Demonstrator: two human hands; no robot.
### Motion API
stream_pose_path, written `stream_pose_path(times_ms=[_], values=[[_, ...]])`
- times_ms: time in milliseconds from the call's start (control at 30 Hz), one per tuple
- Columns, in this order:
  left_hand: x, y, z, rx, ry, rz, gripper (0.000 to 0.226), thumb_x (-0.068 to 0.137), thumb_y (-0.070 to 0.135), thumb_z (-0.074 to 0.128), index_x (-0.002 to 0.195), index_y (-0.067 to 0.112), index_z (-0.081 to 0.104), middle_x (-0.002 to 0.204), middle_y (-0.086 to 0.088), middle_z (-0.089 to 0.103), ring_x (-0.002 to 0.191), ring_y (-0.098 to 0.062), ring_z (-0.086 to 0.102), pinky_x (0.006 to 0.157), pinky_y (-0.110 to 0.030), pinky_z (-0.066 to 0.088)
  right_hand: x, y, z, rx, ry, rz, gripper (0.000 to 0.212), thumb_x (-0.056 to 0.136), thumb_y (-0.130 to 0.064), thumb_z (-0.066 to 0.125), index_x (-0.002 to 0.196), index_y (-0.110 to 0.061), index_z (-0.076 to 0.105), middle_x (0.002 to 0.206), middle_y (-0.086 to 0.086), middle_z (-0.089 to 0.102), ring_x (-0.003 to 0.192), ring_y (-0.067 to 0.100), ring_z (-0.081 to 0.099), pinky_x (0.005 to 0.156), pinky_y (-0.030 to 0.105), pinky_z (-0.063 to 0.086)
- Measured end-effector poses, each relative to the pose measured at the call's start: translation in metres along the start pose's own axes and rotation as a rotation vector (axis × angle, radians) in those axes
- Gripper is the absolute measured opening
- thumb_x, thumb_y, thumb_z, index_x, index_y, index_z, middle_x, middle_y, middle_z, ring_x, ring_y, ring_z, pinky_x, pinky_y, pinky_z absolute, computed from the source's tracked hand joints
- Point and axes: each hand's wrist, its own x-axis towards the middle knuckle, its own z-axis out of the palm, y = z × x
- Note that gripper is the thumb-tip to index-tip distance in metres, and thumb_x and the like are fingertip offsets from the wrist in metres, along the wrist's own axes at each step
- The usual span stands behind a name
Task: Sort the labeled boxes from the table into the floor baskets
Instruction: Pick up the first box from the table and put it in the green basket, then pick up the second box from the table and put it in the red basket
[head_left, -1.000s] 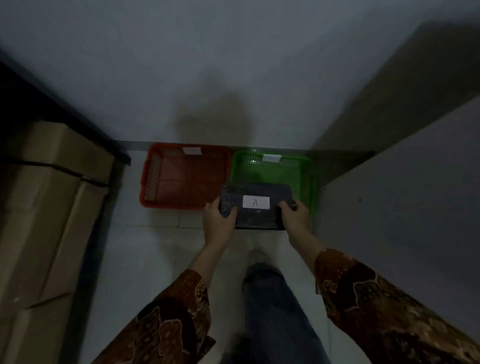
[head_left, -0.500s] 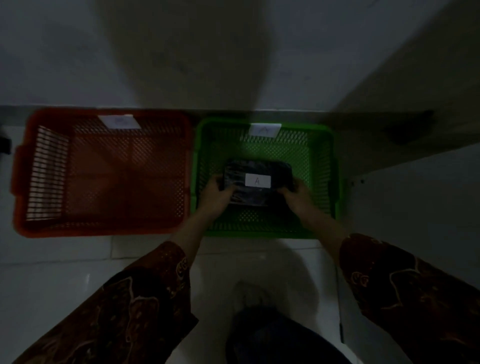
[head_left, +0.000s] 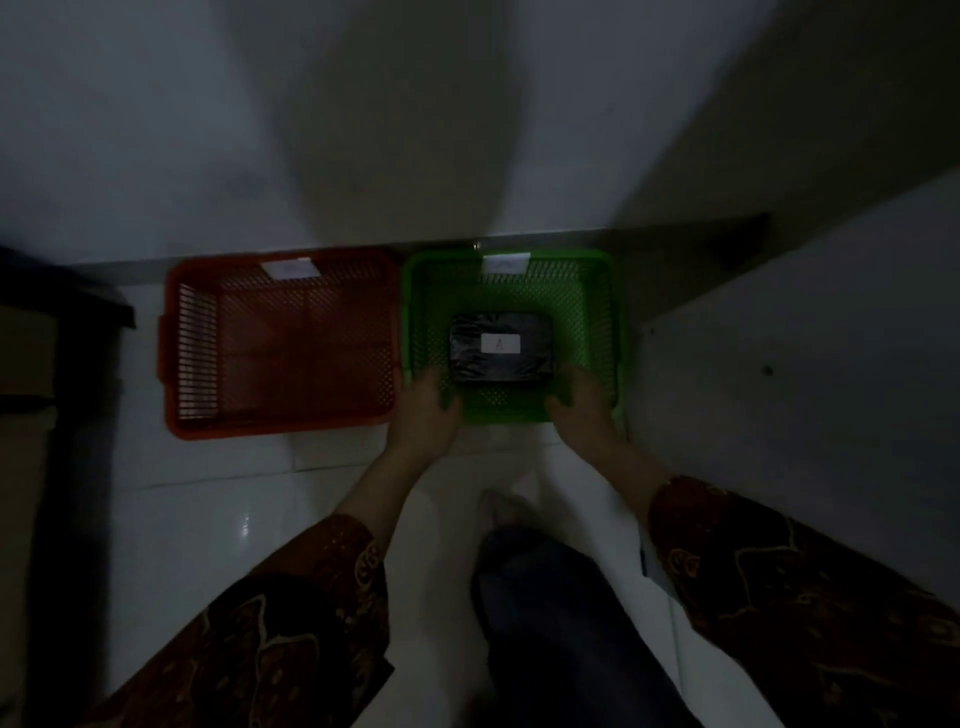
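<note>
Head view: dark box (head_left: 500, 347) labelled A lies flat at centre of green basket (head_left: 615, 332) floor, matching tag on far rim; left hand (head_left: 427, 410) and right hand (head_left: 581, 402) open, empty, at near corners, likely clearing rim; red basket (head_left: 174, 338) alongside holds nothing

Both hands (head_left: 506, 410) low, forward, apart, fingers loosely spread

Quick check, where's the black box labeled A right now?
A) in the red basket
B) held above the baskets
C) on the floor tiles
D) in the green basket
D: the black box lies flat on the mesh floor of the green basket, with both hands off it at the basket's near edge; the red basket holds nothing.
</note>
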Motion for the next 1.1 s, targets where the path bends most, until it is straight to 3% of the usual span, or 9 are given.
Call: stream_pose_path(times_ms=[133, 333, 567, 667, 867, 1000, 1100], values=[[-0.111, 0.063, -0.049, 0.222, -0.01, 0.092, 0.029, 0.092, 0.009, 0.05, 0.119, -0.001, 0.054, 0.115, -0.022, 0.061, 0.102, -0.032, 0.058, 0.086, -0.045, 0.051, -0.118, -0.055, -0.033, -0.119, -0.021, -0.046, 0.038, 0.093, -0.007, 0.048, 0.13, 0.0, 0.048, 0.135, 0.019, 0.05, 0.121, 0.033, 0.049, 0.102, 0.043, 0.044], [-0.281, 0.17, -0.112, 0.76, 0.12, 0.299, 0.027, 0.09, 0.022, 0.046, 0.112, 0.009, 0.056, 0.109, -0.014, 0.063, 0.099, -0.03, 0.057, 0.086, -0.04, 0.04, -0.317, -0.129, -0.128, -0.63, 0.131, -0.315, 0.041, 0.089, -0.019, 0.05, 0.128, -0.008, 0.047, 0.13, 0.016, 0.051, 0.118, 0.032, 0.046, 0.095, 0.043, 0.041], [-0.409, 0.282, -0.118, 0.924, 0.256, 0.543, 0.036, 0.09, 0.023, 0.045, 0.122, 0.009, 0.055, 0.118, -0.013, 0.062, 0.109, -0.032, 0.054, 0.104, -0.045, 0.034, -0.49, -0.144, -0.242, -0.825, 0.382, -0.523, 0.037, 0.08, -0.018, 0.056, 0.115, -0.007, 0.057, 0.116, 0.016, 0.061, 0.107, 0.035, 0.056, 0.089, 0.042, 0.045], [-0.439, 0.321, -0.092, 0.929, 0.252, 0.646, 0.035, 0.089, 0.023, 0.048, 0.121, 0.009, 0.056, 0.118, -0.014, 0.063, 0.112, -0.032, 0.055, 0.108, -0.048, 0.035, -0.521, -0.126, -0.293, -0.853, 0.515, -0.499, 0.038, 0.07, -0.016, 0.067, 0.107, -0.006, 0.063, 0.109, 0.017, 0.066, 0.101, 0.036, 0.062, 0.085, 0.042, 0.051], [-0.451, 0.389, -0.016, 0.901, 0.184, 0.831, 0.041, 0.09, 0.022, 0.052, 0.129, 0.011, 0.051, 0.125, -0.013, 0.061, 0.117, -0.031, 0.054, 0.109, -0.048, 0.036, -0.523, -0.07, -0.396, -0.819, 0.666, -0.35, 0.047, 0.073, -0.01, 0.069, 0.119, -0.005, 0.061, 0.129, 0.024, 0.058, 0.121, 0.04, 0.055, 0.097, 0.049, 0.047], [-0.434, 0.421, 0.036, 0.874, 0.116, 0.842, 0.058, 0.094, 0.039, 0.041, 0.144, 0.012, 0.032, 0.143, -0.016, 0.047, 0.128, -0.033, 0.045, 0.113, -0.049, 0.03, -0.498, -0.027, -0.45, -0.67, 0.619, -0.259, 0.065, 0.085, -0.018, 0.061, 0.143, -0.009, 0.036, 0.154, 0.026, 0.027, 0.142, 0.045, 0.025, 0.111, 0.056, 0.031], [-0.423, 0.433, 0.068, 0.838, 0.075, 0.775, 0.074, 0.092, 0.05, 0.041, 0.151, 0.019, 0.009, 0.156, -0.02, 0.025, 0.14, -0.036, 0.03, 0.117, -0.049, 0.025, -0.477, -0.001, -0.474, -0.528, 0.511, -0.266, 0.074, 0.088, -0.028, 0.06, 0.149, -0.011, 0.022, 0.157, 0.025, 0.019, 0.143, 0.043, 0.021, 0.115, 0.054, 0.027]])
